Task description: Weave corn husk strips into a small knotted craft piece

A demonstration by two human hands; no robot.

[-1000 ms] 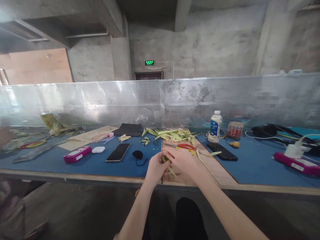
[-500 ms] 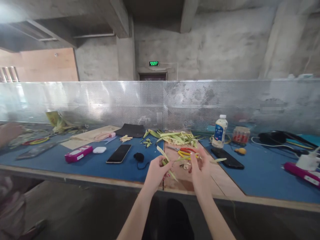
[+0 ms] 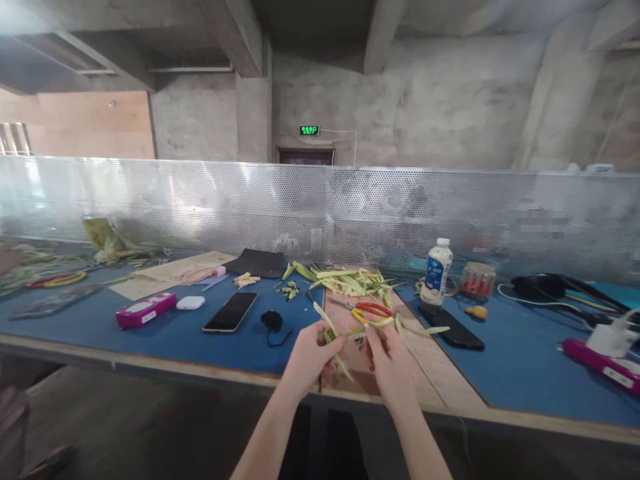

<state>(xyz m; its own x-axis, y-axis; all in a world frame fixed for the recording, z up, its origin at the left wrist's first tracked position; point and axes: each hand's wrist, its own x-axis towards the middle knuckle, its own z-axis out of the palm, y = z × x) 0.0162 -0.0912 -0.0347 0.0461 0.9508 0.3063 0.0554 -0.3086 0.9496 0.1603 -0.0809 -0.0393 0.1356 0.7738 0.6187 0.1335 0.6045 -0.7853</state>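
Pale green corn husk strips [image 3: 342, 365] are hanging above the wooden board [image 3: 425, 373]. The left hand [image 3: 313, 353] is pinching them together; the right hand [image 3: 389, 357] is gripping one strip between its fingertips. Beyond, red-and-yellow-handled scissors [image 3: 374, 309] are lying before a husk heap [image 3: 353, 283]. Rightward, a white-capped bottle [image 3: 435, 275] is standing on the blue surface [image 3: 530, 373].

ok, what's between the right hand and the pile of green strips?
In the head view, the scissors lie between the right hand and the pile; a strip crosses at the fingers.
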